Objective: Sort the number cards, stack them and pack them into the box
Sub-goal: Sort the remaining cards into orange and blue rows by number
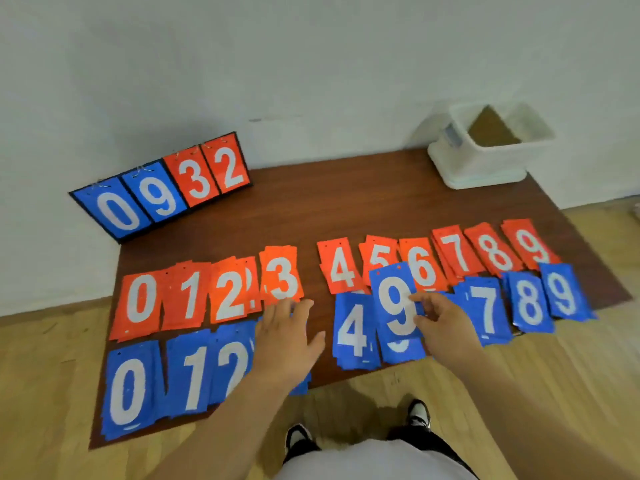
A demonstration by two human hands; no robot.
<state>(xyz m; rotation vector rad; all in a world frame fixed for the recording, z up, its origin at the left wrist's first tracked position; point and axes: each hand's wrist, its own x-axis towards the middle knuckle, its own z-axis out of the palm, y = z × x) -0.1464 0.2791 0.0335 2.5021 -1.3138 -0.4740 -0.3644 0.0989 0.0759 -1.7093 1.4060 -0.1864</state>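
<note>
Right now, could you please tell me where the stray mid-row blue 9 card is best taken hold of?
Pinch the blue 9 card by its right long edge, coming from the right, where the right hand pinches it. The card is thin and flat and sits tilted on top of other cards, so that edge probably offers room for a thumb beneath.

Bare mat [329, 202] between scoreboard [162, 188] and box [491, 147]

Plain indoor room: white wall [311, 46], wooden floor [554, 375].
</note>
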